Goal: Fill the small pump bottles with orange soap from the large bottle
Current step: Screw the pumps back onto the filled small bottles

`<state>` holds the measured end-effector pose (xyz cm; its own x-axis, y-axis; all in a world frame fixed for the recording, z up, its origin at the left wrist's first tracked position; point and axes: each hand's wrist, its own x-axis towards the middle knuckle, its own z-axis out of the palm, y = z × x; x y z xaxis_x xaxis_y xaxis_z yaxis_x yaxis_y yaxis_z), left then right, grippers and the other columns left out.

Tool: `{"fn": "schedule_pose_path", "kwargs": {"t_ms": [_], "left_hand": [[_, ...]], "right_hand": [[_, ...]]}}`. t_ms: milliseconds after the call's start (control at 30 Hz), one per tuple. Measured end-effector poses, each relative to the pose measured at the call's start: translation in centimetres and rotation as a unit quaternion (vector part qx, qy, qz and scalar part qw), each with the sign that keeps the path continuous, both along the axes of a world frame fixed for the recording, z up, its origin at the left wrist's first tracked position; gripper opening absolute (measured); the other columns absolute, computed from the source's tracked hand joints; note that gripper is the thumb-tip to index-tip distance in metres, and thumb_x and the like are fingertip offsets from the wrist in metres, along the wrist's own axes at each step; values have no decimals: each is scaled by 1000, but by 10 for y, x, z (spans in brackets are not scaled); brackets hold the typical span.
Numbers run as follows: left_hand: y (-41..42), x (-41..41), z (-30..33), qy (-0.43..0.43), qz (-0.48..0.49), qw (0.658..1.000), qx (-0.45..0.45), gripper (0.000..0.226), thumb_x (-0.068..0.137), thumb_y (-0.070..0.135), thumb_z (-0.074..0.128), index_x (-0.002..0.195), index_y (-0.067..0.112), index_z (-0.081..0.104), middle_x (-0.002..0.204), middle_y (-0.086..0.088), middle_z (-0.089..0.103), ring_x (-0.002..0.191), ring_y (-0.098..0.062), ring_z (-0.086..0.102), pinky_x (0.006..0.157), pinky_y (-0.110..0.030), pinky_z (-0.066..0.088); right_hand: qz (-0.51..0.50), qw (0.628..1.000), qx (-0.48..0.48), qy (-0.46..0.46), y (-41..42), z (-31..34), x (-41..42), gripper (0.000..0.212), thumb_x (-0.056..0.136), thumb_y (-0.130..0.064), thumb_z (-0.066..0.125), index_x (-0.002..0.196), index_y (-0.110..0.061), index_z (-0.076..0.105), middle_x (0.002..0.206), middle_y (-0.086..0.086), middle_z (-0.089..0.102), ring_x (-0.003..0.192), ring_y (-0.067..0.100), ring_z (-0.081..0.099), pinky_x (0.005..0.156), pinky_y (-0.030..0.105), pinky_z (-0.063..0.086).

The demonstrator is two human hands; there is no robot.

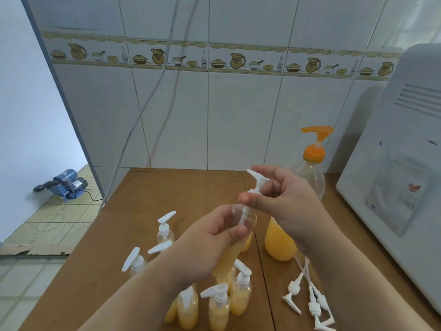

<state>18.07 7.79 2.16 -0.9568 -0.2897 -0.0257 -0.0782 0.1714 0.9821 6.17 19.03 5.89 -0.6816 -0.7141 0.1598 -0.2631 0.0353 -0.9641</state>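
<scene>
My left hand (214, 237) grips a small clear bottle (249, 219) holding orange soap, raised above the table. My right hand (284, 199) pinches a white pump head (256, 185) whose tube reaches down into that bottle's neck. The large bottle (307, 177) with an orange pump stands behind my right hand, orange soap filling its lower part (279, 242). Several small bottles full of orange soap (218, 309) stand near the front edge. Three clear small bottles with white pumps (165, 231) stand to the left of my left arm.
Loose white pump heads with tubes (310, 299) lie on the brown table (167, 187) at the front right. A white appliance (401, 168) stands along the right side. A tiled wall rises behind. A blue pump motor (64, 185) sits on the floor at left.
</scene>
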Motion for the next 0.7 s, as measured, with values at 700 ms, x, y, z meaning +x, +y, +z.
{"fn": "schedule_pose_path", "kwargs": {"t_ms": [700], "left_hand": [[-5, -20, 6, 131, 153, 907, -370, 36, 88, 25, 62, 123, 29, 52, 107, 23, 52, 96, 8, 46, 85, -7, 35]], "right_hand": [[-97, 993, -72, 7, -9, -4, 10, 12, 76, -31, 74, 85, -23, 70, 83, 9, 69, 84, 27, 64, 75, 39, 55]]}}
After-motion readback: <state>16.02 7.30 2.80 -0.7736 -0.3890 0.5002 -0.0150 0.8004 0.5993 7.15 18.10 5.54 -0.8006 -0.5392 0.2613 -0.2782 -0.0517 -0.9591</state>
